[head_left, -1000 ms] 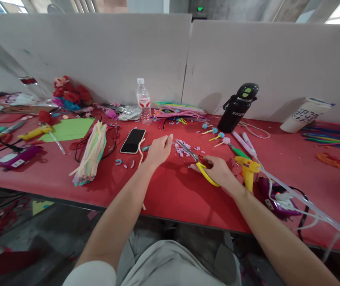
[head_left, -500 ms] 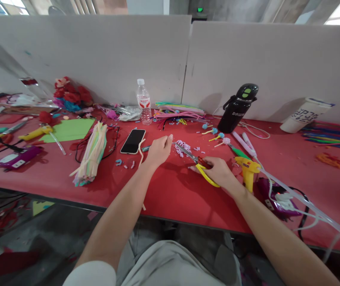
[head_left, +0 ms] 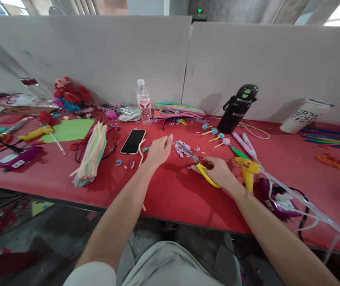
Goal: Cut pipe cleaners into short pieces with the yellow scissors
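Observation:
My right hand (head_left: 218, 170) is wrapped round the yellow-and-red handles of a pair of scissors (head_left: 187, 151). The blades point left, over a small heap of cut lilac pieces (head_left: 182, 149) on the red tabletop. Close to the blade tips, my left hand (head_left: 160, 151) is closed with thumb and fingertips pressed together. What it pinches is too small or hidden to make out. A cream fuzzy stem (head_left: 140, 153) lies beside the left wrist and passes behind the forearm, with its other end showing near the table edge.
A phone (head_left: 133, 142) and a bundle of pale fuzzy stems (head_left: 93, 153) lie to the left. Behind are a water bottle (head_left: 144, 104) and coloured stems (head_left: 180, 113). On the right are small pompom-topped stems (head_left: 218, 137), a black flask (head_left: 238, 109), a yellow glue gun (head_left: 249, 171) and a purple power strip (head_left: 277, 202).

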Motion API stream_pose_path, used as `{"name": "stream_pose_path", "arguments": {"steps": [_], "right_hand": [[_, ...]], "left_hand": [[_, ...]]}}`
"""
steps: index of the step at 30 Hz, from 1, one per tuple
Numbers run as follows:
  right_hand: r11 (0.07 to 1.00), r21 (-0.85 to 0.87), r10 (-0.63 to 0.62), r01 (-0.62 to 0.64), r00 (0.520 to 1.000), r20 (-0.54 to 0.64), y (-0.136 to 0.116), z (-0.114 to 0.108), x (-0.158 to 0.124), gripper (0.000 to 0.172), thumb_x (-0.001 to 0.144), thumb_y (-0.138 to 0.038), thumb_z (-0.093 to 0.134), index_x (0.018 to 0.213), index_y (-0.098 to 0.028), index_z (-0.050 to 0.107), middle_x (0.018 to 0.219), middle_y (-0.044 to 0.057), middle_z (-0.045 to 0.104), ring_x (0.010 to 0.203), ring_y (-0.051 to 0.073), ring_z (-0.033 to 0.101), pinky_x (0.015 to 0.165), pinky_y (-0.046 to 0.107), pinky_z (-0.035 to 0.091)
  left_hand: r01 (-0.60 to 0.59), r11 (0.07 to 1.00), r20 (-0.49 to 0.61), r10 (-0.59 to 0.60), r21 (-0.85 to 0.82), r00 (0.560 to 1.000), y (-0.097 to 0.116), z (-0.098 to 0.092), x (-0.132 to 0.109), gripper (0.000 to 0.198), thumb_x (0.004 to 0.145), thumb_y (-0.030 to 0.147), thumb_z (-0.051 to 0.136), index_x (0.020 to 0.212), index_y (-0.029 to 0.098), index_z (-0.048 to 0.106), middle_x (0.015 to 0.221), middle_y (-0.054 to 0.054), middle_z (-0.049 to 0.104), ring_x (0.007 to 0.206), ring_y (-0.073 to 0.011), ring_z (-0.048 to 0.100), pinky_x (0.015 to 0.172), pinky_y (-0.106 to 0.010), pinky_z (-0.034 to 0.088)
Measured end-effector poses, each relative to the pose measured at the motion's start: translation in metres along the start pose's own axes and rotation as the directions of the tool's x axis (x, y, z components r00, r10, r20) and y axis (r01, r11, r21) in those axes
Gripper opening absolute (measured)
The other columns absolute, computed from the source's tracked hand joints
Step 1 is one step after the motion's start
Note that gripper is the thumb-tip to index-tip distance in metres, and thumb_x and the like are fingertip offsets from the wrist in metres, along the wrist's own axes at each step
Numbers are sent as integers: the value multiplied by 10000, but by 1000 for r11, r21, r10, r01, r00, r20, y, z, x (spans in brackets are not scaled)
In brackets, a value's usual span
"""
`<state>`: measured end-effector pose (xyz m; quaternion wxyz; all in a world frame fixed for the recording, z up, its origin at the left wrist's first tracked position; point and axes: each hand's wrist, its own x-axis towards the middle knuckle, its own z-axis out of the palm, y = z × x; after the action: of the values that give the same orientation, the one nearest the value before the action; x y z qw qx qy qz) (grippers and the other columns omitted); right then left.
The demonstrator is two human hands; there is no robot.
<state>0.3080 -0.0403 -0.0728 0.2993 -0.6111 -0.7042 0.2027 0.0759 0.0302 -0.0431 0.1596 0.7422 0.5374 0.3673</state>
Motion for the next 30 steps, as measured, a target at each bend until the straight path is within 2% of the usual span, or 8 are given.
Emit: {"name": "stream_pose_path", "arguments": {"steps": [7, 13, 22, 30], "right_hand": [[999, -12, -52, 52, 998, -21, 3, 2, 0, 536, 694, -659, 648, 584, -183, 426, 575, -38, 351, 556, 95, 293, 468, 232, 219], [999, -8, -33, 33, 999, 4, 2, 1, 0, 538, 692, -676, 638, 596, -180, 454, 574, -36, 387, 552, 97, 313, 466, 231, 232], [999, -8, -35, 35, 999, -9, 3, 2, 2, 549, 692, -654, 655, 577, -185, 393, 566, -44, 330, 554, 91, 280, 467, 228, 220], [1000, 2, -26, 26, 1000, -16, 3, 2, 0, 545, 686, -674, 647, 598, -191, 411, 573, -43, 346, 557, 98, 302, 472, 232, 227]], "left_hand": [[-1, 1000, -3, 1, 13, 1000, 0, 0, -1, 448, 965, 485, 274, 629, 192, 323, 590, 3, 414, 563, -118, 355, 579, -292, 210], [1, 1000, 5, -2, 12, 1000, 0, 0, -1, 445, 964, 485, 270, 631, 193, 314, 590, 4, 407, 560, -116, 337, 575, -292, 194], [0, 1000, 7, 0, 14, 1000, 0, 1, 0, 451, 967, 486, 268, 631, 192, 328, 595, 0, 427, 566, -118, 352, 580, -292, 206], [-28, 1000, -14, 28, 8, 1000, 0, 0, 0, 439, 973, 462, 283, 640, 191, 369, 596, 0, 436, 558, -122, 364, 574, -289, 216]]}}
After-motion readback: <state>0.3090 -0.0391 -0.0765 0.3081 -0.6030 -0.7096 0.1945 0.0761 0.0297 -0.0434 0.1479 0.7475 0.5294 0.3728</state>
